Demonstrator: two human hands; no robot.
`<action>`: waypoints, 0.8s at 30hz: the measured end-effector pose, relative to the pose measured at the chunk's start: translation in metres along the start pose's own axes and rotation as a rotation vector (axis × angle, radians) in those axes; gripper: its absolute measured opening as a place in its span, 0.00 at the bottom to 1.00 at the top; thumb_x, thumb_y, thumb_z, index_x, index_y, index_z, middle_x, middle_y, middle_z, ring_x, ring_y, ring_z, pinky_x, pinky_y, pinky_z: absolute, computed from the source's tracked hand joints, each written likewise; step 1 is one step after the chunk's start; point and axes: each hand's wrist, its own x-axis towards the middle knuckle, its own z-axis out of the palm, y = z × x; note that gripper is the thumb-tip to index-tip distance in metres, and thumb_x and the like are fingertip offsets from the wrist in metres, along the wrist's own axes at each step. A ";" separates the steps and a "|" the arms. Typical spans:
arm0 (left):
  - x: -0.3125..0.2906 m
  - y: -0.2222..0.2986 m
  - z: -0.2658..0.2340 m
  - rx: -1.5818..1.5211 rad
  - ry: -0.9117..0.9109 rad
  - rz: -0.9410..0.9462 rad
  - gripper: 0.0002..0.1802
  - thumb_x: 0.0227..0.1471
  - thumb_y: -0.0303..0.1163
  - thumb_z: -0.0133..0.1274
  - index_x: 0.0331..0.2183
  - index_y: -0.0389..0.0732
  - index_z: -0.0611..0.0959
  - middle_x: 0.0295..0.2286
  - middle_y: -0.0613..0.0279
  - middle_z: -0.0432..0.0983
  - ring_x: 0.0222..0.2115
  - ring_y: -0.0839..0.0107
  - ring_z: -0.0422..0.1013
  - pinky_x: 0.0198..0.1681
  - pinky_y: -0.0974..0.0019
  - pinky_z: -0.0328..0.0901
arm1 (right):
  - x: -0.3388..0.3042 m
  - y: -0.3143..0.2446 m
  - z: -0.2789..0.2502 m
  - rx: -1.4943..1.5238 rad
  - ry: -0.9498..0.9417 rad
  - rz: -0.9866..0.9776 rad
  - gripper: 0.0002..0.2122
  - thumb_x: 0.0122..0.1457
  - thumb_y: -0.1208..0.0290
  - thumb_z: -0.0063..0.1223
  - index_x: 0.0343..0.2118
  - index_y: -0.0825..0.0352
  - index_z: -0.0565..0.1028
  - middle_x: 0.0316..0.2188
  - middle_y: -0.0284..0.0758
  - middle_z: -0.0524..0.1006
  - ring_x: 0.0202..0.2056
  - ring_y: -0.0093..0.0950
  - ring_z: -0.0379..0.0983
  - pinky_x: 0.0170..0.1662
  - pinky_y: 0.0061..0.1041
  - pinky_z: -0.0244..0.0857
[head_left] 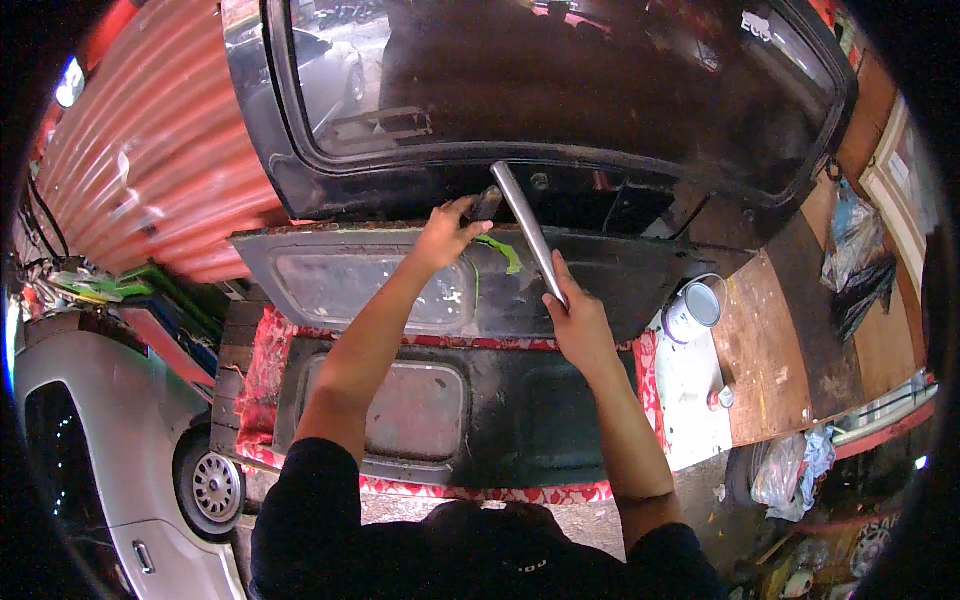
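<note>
Gripping a silver metal tube [527,218], the right hand [583,322] holds its lower end, in the head view, with the far end angled up toward a black car hatch [440,190]. The left hand [443,240] is closed around a dark tool [487,204] (its exact kind is unclear) at the upper edge of a tilted dark panel [610,275]. The tube's end is just beside the tool; whether they touch, I cannot tell.

On the panel, below the left hand, lies a green strip [505,255]. The work looks unfinished, I judge, as both hands are occupied at that edge and the panel's surface is marked; how much is done there does not show. Nearer the body, a second dark panel [500,400] lies over red patterned cloth [262,375], with neither hand on it.
</note>
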 end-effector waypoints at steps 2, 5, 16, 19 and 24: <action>-0.006 0.007 0.001 0.002 0.007 0.019 0.32 0.49 0.41 0.64 0.51 0.33 0.75 0.41 0.41 0.76 0.45 0.48 0.74 0.50 0.56 0.66 | -0.017 0.012 0.003 0.004 -0.008 0.012 0.30 0.59 0.76 0.52 0.65 0.59 0.58 0.43 0.55 0.76 0.44 0.53 0.74 0.45 0.44 0.68; -0.024 0.013 0.001 0.037 0.038 0.032 0.33 0.49 0.41 0.64 0.52 0.34 0.74 0.43 0.42 0.75 0.46 0.47 0.72 0.50 0.56 0.66 | -0.038 0.011 0.008 0.061 -0.105 0.182 0.30 0.60 0.76 0.53 0.65 0.58 0.59 0.47 0.55 0.74 0.48 0.52 0.72 0.48 0.40 0.68; -0.068 0.009 0.028 0.050 0.303 0.065 0.29 0.47 0.33 0.64 0.50 0.35 0.75 0.44 0.44 0.73 0.44 0.48 0.70 0.49 0.54 0.66 | -0.067 0.002 0.002 0.197 0.054 0.187 0.29 0.61 0.76 0.52 0.65 0.63 0.58 0.50 0.53 0.74 0.50 0.41 0.75 0.51 0.29 0.66; -0.075 0.007 0.035 0.017 0.376 0.116 0.28 0.48 0.32 0.64 0.50 0.34 0.74 0.42 0.44 0.74 0.44 0.49 0.71 0.49 0.56 0.66 | -0.076 0.005 -0.003 0.228 0.051 0.266 0.29 0.61 0.75 0.53 0.65 0.61 0.58 0.49 0.52 0.75 0.48 0.36 0.77 0.49 0.27 0.66; -0.052 0.006 0.028 -0.293 0.441 -0.132 0.25 0.53 0.31 0.61 0.50 0.32 0.74 0.42 0.48 0.76 0.42 0.62 0.74 0.46 0.62 0.67 | -0.089 0.008 -0.012 0.230 0.012 0.434 0.30 0.61 0.75 0.53 0.66 0.58 0.58 0.40 0.44 0.74 0.37 0.26 0.71 0.38 0.23 0.64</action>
